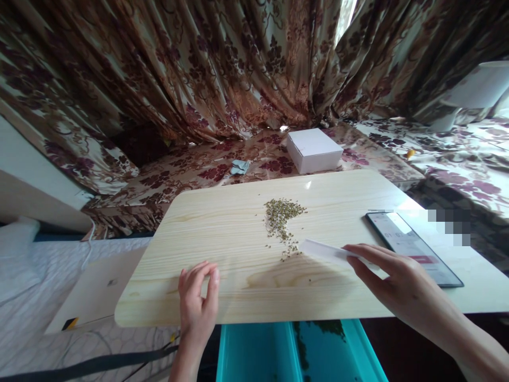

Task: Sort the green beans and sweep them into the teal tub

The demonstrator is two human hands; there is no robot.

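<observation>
Small green beans [280, 215], which look like mung beans, lie in a loose patch on the light wooden tabletop [230, 228]. My right hand [397, 273] pinches a thin white strip [324, 251] between thumb and fingers. The strip's far end is beside the lower, scattered beans; I cannot tell if it touches them. Near the table's front edge, my left hand [199, 292] has its fingers curled, with thumb tip and index tip meeting. Nothing shows between them. A single bean lies apart below the strip.
A phone or tablet [413, 249] with a lit screen lies beyond my right hand. Below the front edge stands a turquoise divided bin [254, 350], with green bits in its right compartment. Behind the table are a white box [315, 150] and a pale blue cloth [239, 167].
</observation>
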